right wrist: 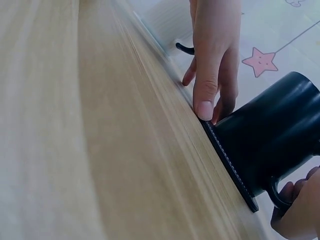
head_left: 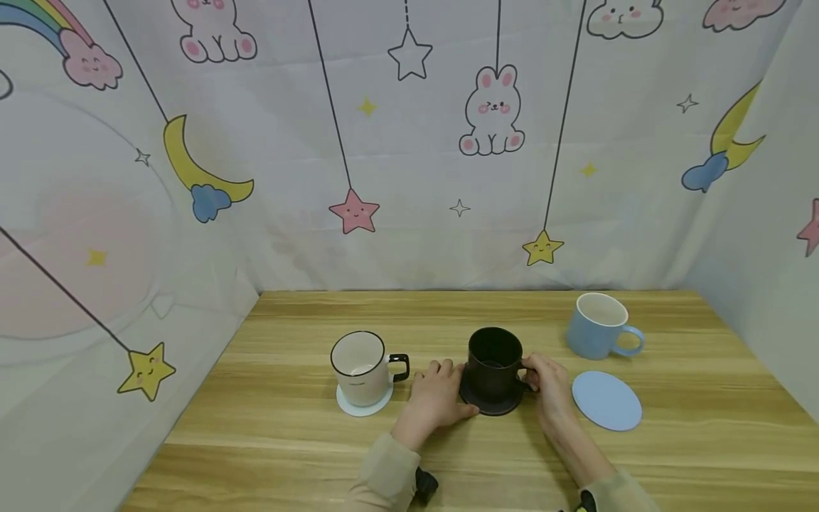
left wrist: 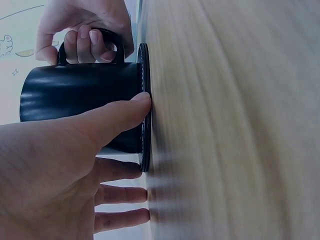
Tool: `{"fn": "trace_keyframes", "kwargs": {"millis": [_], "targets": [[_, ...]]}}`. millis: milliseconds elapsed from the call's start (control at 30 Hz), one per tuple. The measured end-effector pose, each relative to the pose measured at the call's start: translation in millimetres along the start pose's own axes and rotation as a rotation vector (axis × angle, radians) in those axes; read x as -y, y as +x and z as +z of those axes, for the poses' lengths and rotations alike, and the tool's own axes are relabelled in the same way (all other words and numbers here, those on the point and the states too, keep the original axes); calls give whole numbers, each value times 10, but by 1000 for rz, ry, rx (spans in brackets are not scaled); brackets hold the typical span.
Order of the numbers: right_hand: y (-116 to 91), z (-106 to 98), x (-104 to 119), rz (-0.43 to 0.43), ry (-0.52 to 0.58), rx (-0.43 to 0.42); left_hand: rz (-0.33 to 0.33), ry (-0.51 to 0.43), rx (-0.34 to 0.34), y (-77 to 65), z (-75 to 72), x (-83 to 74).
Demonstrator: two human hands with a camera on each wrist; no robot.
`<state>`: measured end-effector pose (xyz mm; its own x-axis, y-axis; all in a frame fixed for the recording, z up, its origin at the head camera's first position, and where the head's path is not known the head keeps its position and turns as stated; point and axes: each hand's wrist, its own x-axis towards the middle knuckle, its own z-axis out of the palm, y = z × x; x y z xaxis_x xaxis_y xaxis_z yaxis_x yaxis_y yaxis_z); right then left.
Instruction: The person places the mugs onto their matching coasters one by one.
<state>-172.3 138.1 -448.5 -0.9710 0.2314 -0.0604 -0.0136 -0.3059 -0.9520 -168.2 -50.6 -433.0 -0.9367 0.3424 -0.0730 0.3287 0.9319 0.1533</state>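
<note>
A black mug (head_left: 491,359) stands upright on a round black coaster (left wrist: 145,110) with stitching along its edge. My right hand (head_left: 552,390) holds the mug by its handle, its fingers curled through the loop in the left wrist view. On the mug's other side, my left hand (head_left: 438,398) touches the coaster's rim with the thumb and index finger. The thumb (right wrist: 205,97) lies straight against the rim, and the other fingers spread out to the tabletop. To the left, a white mug (head_left: 360,370) with a black rim and handle sits on a pale coaster (head_left: 365,410).
A light blue mug (head_left: 595,334) stands at the back right, its handle toward the right. In front of it lies a blue round coaster (head_left: 606,401). The wooden table (head_left: 269,398) ends at a patterned cloth backdrop (head_left: 416,156), with cloth along both sides.
</note>
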Motion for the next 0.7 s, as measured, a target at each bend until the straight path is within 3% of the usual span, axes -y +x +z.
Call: {"fn": "trace_keyframes", "kwargs": {"millis": [300,600,700], "targets": [[29,-54,52,12,-157,35,5,-10,-3,13,15,4],[267,-294,-12,45,-227,370,3,-11,-9,15,53,22],[325,-348,-27,38,-269,418,6,-7,-17,14,54,21]]}}
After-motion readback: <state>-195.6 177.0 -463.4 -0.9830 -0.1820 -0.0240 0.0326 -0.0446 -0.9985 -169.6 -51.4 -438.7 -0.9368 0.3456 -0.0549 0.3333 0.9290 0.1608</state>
